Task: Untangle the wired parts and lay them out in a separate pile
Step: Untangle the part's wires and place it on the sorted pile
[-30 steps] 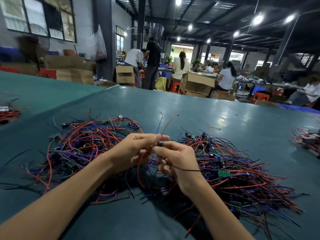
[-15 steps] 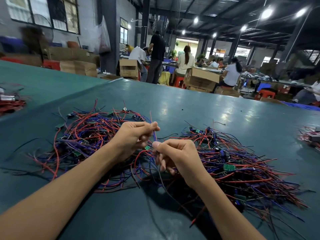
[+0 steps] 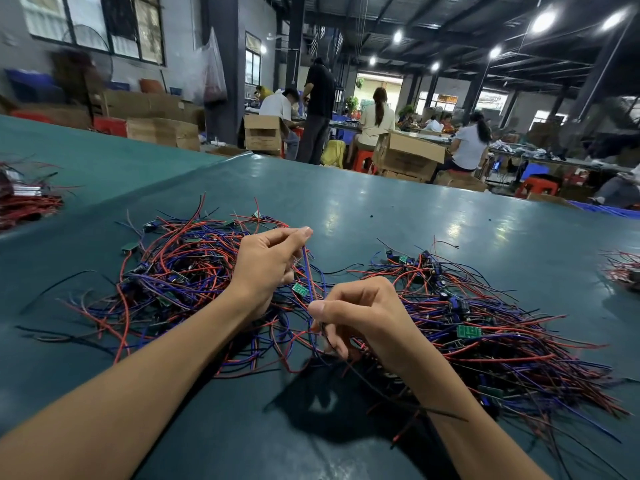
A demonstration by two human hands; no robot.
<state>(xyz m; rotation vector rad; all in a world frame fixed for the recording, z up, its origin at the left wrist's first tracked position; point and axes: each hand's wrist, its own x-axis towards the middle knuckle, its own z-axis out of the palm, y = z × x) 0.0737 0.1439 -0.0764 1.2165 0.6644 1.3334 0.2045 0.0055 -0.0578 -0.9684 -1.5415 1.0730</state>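
While hands (image 3: 263, 268) (image 3: 367, 317) pinch it, wire (image 3: 306, 268) between — straight.

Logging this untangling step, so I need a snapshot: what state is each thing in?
left hand: raised, pinches the held wires near their top.
right hand: lower, pinches the held wires.
held wires: blue and red, stretched between both hands.
left pile: tangled, lying on the table.
right pile: tangled, lying on the table.
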